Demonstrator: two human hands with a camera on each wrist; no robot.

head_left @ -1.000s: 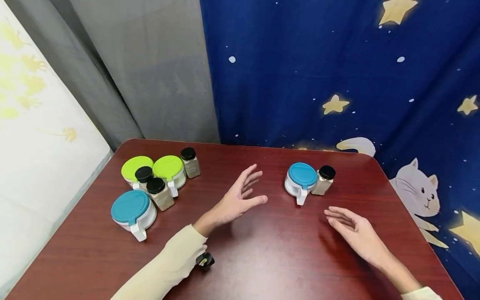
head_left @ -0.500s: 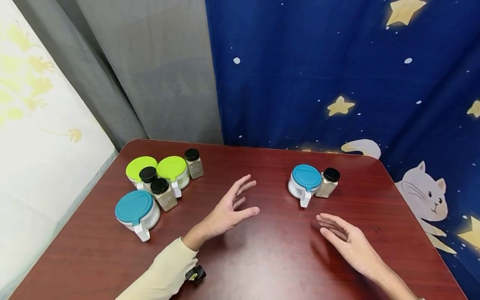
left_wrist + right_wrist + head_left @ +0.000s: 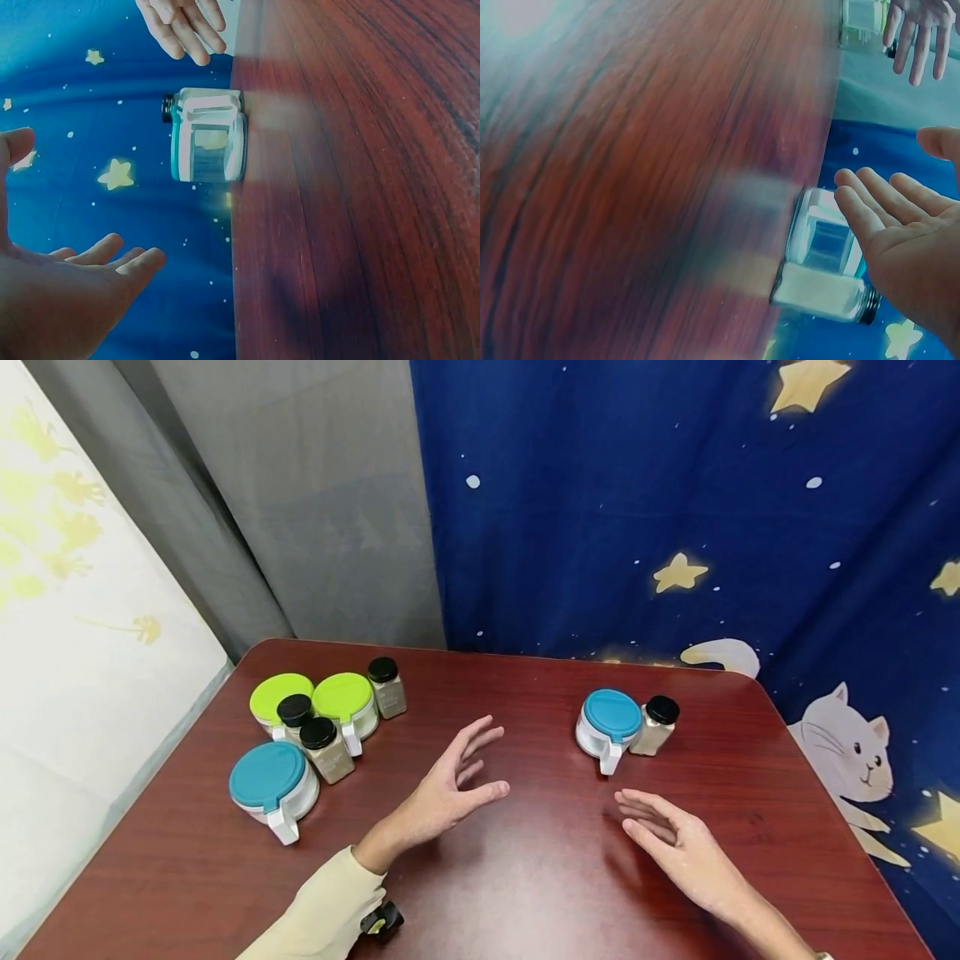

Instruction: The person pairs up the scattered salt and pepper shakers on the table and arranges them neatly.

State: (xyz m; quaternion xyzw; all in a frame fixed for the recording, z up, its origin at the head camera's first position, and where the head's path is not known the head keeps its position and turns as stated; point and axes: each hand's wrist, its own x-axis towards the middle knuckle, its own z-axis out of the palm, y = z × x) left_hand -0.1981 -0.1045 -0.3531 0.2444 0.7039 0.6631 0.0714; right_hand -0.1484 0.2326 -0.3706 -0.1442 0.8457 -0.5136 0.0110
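Note:
My left hand (image 3: 438, 797) hovers above the table left of centre, fingers spread and holding nothing. My right hand (image 3: 682, 847) is likewise above the table, its fingers loosely extended. Beyond the right hand stands a blue-lidded jar (image 3: 612, 717) with a white handle, a black-capped seasoning bottle (image 3: 655, 732) close beside it. In the right wrist view the same bottle (image 3: 821, 292) and clear-walled jar appear past my fingers (image 3: 889, 202). The left wrist view shows this jar (image 3: 214, 150) between both hands, apart from them.
Grouped at the table's left are two green-lidded jars (image 3: 342, 696), another blue-lidded jar (image 3: 267, 774) and several black-capped bottles (image 3: 327, 752). Behind the reddish-brown table (image 3: 525, 893) hang grey and blue curtains (image 3: 555, 527). A white patterned cloth (image 3: 90, 693) borders the left side.
Both hands have drawn slightly left and back toward me. The view has shifted a little. Jars and bottles keep their places on the table.

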